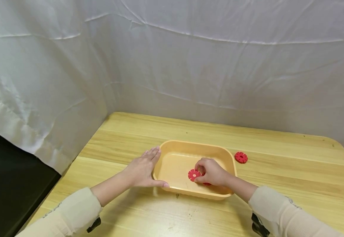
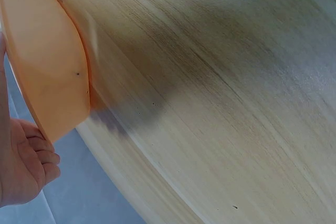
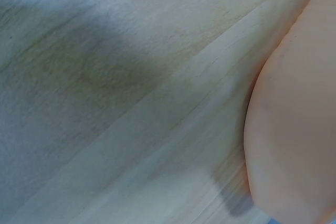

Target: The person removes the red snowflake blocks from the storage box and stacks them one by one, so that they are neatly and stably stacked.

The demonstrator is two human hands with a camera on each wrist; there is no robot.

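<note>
Inside smooth rounded plastic tub (image 1: pixel 223 158), right hand (image 1: pixel 211 171) pinches notched red disc (image 1: pixel 193 174).

Shallow yellow-orange plastic tub (image 1: pixel 230 161): smooth, slight shine, left hand (image 1: pixel 140 170) flat against its side. Round red plastic gear disc (image 1: pixel 193 175), pinched by right hand (image 1: pixel 211 171): matt, notched edge. Second red plastic gear disc (image 1: pixel 241 157), past tub from that hand: same look. Pale wooden table (image 1: pixel 293 164): smooth, visible grain, soft sheen. White cloth backdrop (image 1: pixel 189 59): matt, wrinkled. Cream cloth sleeves (image 1: pixel 71 214): soft, matt.
</note>
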